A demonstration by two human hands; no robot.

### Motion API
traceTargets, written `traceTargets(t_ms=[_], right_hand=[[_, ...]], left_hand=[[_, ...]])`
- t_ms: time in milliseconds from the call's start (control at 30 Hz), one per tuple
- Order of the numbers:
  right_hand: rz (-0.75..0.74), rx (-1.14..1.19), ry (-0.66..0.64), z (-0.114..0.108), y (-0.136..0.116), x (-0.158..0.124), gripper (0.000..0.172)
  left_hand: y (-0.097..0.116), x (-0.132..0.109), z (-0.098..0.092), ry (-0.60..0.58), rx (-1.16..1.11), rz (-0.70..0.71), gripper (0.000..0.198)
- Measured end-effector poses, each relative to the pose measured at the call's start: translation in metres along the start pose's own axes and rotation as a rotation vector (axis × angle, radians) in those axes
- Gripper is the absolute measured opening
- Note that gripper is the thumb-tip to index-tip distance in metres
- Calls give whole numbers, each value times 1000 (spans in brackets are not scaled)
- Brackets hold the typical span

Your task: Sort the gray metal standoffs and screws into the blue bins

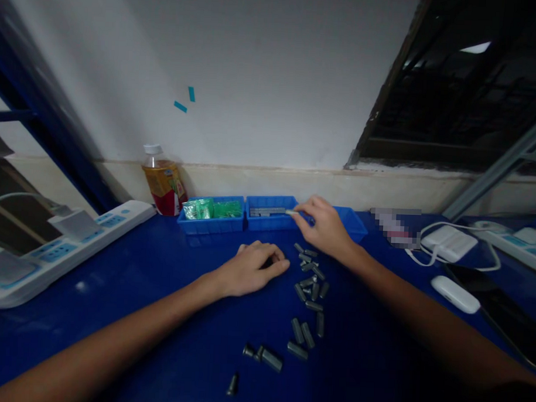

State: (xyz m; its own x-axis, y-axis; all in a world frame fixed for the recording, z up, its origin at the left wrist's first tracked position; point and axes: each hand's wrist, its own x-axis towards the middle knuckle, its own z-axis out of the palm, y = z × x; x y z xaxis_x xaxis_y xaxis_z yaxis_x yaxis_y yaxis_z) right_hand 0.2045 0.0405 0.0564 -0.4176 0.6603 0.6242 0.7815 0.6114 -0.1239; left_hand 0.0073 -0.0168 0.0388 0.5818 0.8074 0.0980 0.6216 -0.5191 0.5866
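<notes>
1. A dark-blue tabletop (167,326) spreads beneath both arms.
2. A long white power strip with blue socket panels (133,210) lies well left of the pinching grip.
3. Three blue plastic trays stand in a row: the middle tray (267,225) directly at the grip, holding grey metal bars (263,212); the left tray (214,226) farther left, holding shiny green packets (201,208); the right tray (358,227) partly hidden behind the gripping hand.
4. A white-capped bottle with a yellow-and-red label (165,183) stands beyond the left tray.
5. The right hand (323,226) pinches a small pale slim piece (290,212) between thumb and fingertips, over the middle tray's right end.
6. The left hand (248,269), nearer than the grip and to its left, rests released, fingers loosely curled.
7. Loose grey hexagonal metal rods (306,335) lie scattered from just below the grip towards the person.
8. A small dark screw (232,384) lies nearest the person.
</notes>
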Motion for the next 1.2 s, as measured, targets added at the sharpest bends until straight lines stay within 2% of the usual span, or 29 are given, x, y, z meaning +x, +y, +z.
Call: traceTargets(t_ms=[33,67,133,167,233,300,500,700,867,1067,1133,1200], right_hand=[[21,-61,-66,3,8,18,25],[26,-121,-187,7,14,35,25],[30,-195,-503,20,24,66,27],[23,-220,-619,26,27,79,27],[-4,-238,-755,40,28,96,25],[-55,-239,-798,50,26,104,23],[-214,-319,-814,63,16,109,22],[-306,-370,-769,61,17,107,29],[-240,-203,-733,57,28,97,24],[-156,-62,-813,60,36,97,31],[-170,-51,-730,58,31,96,31],[-174,-4,-535,50,20,88,29]], left_hand=[[3,-7,-7,-101,38,19,34],[6,-14,-14,-183,57,47,34],[12,-29,-25,-304,54,118,39],[14,-35,-29,-340,49,157,42],[19,-46,-31,-365,58,224,44],[21,-52,-29,-345,94,266,40],[19,-52,-23,-310,155,326,20],[18,-50,-16,-321,140,384,29],[15,-47,-12,-262,145,366,13],[-1,-36,-15,-198,151,304,7],[-10,-33,-14,-146,96,271,8],[-19,-30,-13,-58,-12,221,11]])
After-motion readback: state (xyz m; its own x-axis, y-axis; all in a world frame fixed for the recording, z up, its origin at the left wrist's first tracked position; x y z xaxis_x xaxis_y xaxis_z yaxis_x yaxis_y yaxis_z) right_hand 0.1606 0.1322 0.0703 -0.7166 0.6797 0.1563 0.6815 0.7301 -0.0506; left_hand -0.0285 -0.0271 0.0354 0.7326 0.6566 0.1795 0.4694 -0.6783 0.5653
